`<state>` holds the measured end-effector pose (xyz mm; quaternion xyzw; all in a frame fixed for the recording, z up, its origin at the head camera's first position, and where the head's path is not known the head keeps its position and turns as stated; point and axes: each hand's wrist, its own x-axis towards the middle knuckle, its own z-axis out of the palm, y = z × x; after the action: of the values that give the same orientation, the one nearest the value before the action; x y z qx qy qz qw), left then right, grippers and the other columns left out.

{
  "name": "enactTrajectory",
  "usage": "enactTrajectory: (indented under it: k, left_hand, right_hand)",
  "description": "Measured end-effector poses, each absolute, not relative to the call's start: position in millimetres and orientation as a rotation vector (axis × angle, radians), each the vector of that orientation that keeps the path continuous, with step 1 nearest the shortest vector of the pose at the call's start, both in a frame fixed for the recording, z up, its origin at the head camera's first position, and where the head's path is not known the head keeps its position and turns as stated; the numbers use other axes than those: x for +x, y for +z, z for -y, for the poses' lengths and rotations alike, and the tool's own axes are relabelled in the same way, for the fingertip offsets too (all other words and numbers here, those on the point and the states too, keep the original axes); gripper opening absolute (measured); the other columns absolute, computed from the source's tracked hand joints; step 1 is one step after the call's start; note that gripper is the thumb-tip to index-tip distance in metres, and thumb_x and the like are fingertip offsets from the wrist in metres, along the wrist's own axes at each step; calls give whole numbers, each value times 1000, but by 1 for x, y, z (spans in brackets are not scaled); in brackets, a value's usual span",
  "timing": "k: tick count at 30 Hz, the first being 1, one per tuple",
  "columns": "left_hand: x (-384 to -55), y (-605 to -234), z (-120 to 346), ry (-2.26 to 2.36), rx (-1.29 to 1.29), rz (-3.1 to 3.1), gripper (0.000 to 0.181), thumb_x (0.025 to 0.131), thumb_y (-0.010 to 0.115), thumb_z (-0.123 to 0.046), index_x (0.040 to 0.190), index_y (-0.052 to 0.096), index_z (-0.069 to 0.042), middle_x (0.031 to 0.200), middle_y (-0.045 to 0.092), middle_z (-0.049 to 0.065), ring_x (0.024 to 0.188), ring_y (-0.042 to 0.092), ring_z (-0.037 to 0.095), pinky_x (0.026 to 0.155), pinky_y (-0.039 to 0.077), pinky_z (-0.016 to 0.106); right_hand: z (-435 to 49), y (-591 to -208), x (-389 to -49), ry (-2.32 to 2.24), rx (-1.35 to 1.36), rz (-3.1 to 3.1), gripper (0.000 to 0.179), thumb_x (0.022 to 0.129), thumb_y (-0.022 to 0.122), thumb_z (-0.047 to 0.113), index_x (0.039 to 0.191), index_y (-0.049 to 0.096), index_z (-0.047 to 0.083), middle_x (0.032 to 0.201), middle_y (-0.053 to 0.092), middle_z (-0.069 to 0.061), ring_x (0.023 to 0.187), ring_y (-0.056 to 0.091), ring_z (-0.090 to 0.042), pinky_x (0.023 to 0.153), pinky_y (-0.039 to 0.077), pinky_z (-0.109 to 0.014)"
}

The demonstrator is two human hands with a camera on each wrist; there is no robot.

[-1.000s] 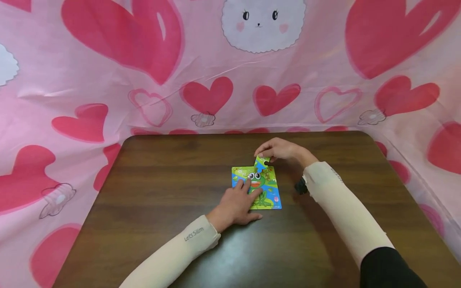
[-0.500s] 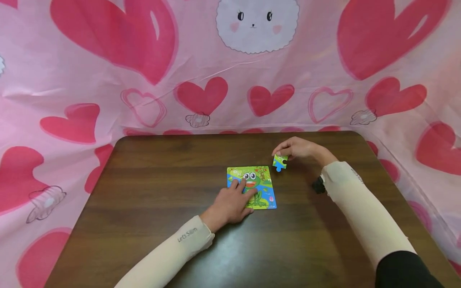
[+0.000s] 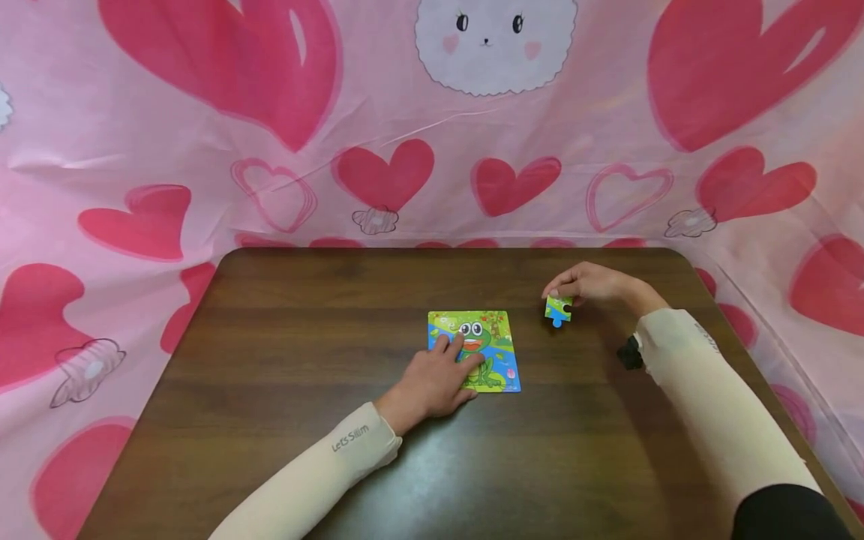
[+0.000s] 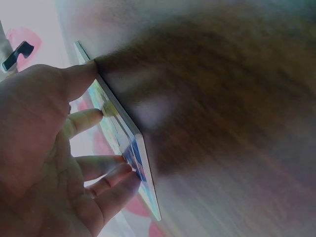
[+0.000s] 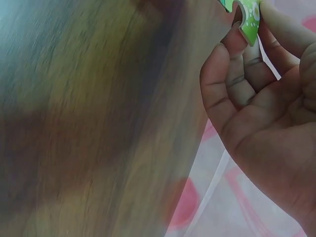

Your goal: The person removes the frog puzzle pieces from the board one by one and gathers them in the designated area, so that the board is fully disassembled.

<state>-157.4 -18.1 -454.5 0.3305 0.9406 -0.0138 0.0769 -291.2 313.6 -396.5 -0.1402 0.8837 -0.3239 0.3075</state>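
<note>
Head view: left hand (image 3: 432, 381) rests fingers-down, none curled round anything, on frog puzzle (image 3: 494, 346), which lies on wooden tabletop (image 3: 304, 360); right hand (image 3: 594, 283) pinches green-and-blue jigsaw piece (image 3: 556, 310), knob downward, right of puzzle and apart from it. Left wrist view: fingertips touch puzzle's face, thumb at edge. Right wrist view: piece gripped, partly out of frame.

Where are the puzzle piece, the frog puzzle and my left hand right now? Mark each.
Puzzle piece (image 3: 555, 309): head view, on its printed face, left of the notch.
Frog puzzle (image 3: 482, 340): head view, on the frog's green head.
Left hand (image 3: 434, 381): head view, on its back.
</note>
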Motion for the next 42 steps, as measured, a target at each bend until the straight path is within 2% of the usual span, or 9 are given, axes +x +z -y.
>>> enactTrajectory:
  k: [6,12,17,29,35,38,42]
  left_hand:
    - [-157,-452,19,-34,997,-2816,60,98,55,-58,152,41,-36,161,38,12,131,44,30,73,56,40]
    - [-156,-453,18,-23,997,-2813,59,98,55,-57,152,41,-37,161,37,12,134,44,31,75,57,42]
    - [-154,-451,20,-18,994,-2812,59,98,55,-57,151,42,-36,161,37,12,132,44,31,72,56,40]
    - [-153,-453,24,-2,1000,-2825,58,98,56,-57,150,44,-35,161,38,13,128,45,29,67,54,36]
    - [-153,-452,23,-3,1006,-2837,58,98,56,-57,150,44,-34,160,39,15,126,46,30,68,55,37]
    - [-154,-452,22,2,1003,-2832,58,98,56,-56,150,44,-34,160,39,13,127,45,30,68,54,36]
    - [-155,-453,20,-8,998,-2821,58,98,55,-57,150,43,-35,161,38,12,128,45,29,70,55,37]
  right_hand:
    - [-328,-401,-291,-818,-338,-2349,32,104,56,25,126,69,4,127,68,-13,105,57,-20,86,52,-35]
    - [-340,-408,-291,-796,-334,-2326,32,105,55,23,126,69,4,115,70,-5,94,55,-15,82,50,-34]
    - [-343,-414,-291,-806,-321,-2309,33,105,54,22,127,68,2,115,71,-6,95,57,-15,84,51,-35]
    - [-348,-427,-285,-863,-251,-2310,35,105,54,25,128,68,3,135,64,-17,112,57,-19,88,51,-33]
    - [-349,-428,-286,-866,-274,-2321,35,105,54,27,129,68,5,139,62,-18,124,57,-27,97,52,-43]
    - [-349,-427,-286,-858,-278,-2331,35,105,55,26,128,69,5,138,63,-19,123,58,-27,97,52,-45]
    - [-348,-427,-285,-845,-265,-2352,33,104,56,24,128,69,5,134,66,-17,114,60,-23,92,53,-39]
